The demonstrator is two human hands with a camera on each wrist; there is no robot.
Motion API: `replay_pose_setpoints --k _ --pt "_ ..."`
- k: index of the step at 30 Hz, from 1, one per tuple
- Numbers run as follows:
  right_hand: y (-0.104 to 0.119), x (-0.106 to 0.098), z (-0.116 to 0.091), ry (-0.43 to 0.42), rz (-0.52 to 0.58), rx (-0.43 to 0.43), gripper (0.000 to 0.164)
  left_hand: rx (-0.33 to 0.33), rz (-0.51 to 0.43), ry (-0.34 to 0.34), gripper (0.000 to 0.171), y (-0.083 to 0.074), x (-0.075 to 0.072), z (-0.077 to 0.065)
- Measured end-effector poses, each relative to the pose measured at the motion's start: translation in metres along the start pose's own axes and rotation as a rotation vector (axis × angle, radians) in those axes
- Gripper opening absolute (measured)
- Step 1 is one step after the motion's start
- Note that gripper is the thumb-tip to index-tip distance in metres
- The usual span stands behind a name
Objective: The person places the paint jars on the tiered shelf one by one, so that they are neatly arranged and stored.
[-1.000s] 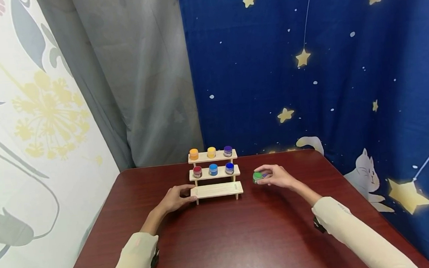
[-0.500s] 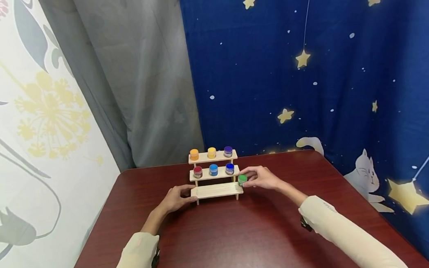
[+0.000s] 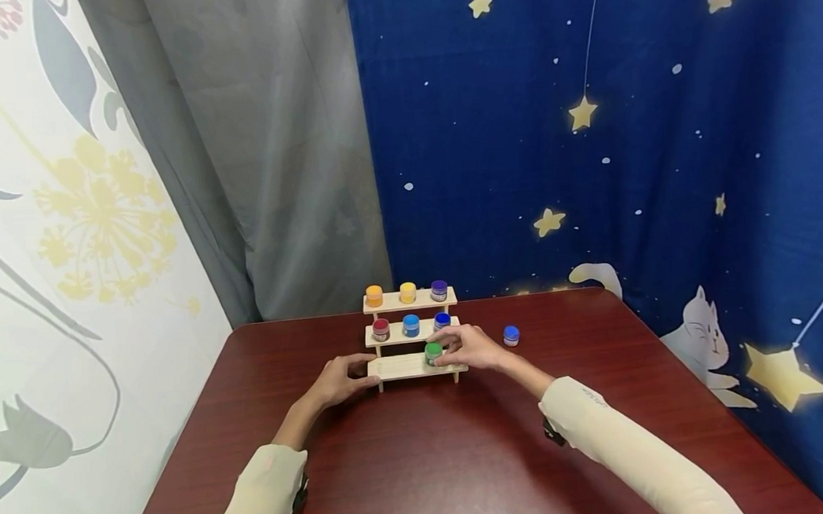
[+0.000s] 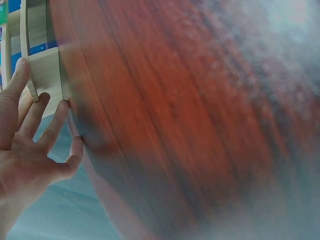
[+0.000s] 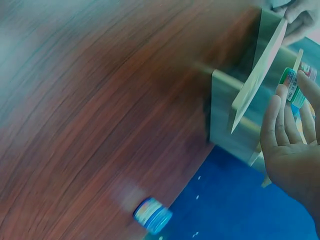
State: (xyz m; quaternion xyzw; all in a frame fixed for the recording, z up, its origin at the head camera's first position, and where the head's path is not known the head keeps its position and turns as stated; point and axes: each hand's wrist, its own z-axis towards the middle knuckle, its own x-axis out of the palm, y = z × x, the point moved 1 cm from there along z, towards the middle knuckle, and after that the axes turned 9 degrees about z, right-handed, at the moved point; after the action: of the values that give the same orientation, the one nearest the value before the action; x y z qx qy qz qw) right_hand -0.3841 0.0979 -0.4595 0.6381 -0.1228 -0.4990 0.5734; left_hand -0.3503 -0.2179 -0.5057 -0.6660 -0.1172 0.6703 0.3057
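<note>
A three-tier wooden display stand (image 3: 398,367) stands on the table. My left hand (image 3: 340,381) grips the left end of its lowest shelf; in the left wrist view the thumb lies against the shelf board and the fingers reach under it. Just over the right half of that shelf, my right hand (image 3: 470,348) pinches a green paint jar (image 3: 433,354) between thumb and fingers. Whether the jar touches the board I cannot tell. The right wrist view shows the green jar's label (image 5: 291,86) beside the fingertips.
The middle shelf bears a dark red jar (image 3: 381,330), a light blue jar (image 3: 411,325) and a dark blue jar (image 3: 442,320). Orange (image 3: 375,296), yellow (image 3: 407,292) and purple (image 3: 439,291) jars line the top. A blue jar (image 3: 511,336) sits on the table (image 3: 424,461), right of the stand.
My right hand has carried the green jar leftward from the table's right side to above the lowest shelf, uncovering the blue jar. The left hand has stayed on the stand.
</note>
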Motion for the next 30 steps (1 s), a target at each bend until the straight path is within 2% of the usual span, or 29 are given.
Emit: replay_pose_setpoints --k 6,10,15,20,30 --pt "0.005 0.02 0.013 0.024 0.031 -0.01 0.043 0.0 -0.002 -0.014 0.047 -0.001 0.0 0.0" --pt "0.006 0.031 0.02 0.011 0.042 -0.002 0.044 0.002 -0.002 -0.012 0.047 -0.001 -0.001 -0.001" --pt "0.006 0.043 0.026 -0.006 0.017 -0.033 0.041 0.01 -0.013 -0.006 0.047 -0.001 -0.001 -0.002" --pt "0.007 0.051 0.03 -0.025 0.007 -0.046 0.039 0.01 -0.01 -0.013 0.047 -0.001 -0.001 -0.001" --pt "0.004 0.056 0.037 -0.031 0.034 0.004 0.042 0.009 -0.005 -0.001 0.048 0.0 -0.001 -0.001"
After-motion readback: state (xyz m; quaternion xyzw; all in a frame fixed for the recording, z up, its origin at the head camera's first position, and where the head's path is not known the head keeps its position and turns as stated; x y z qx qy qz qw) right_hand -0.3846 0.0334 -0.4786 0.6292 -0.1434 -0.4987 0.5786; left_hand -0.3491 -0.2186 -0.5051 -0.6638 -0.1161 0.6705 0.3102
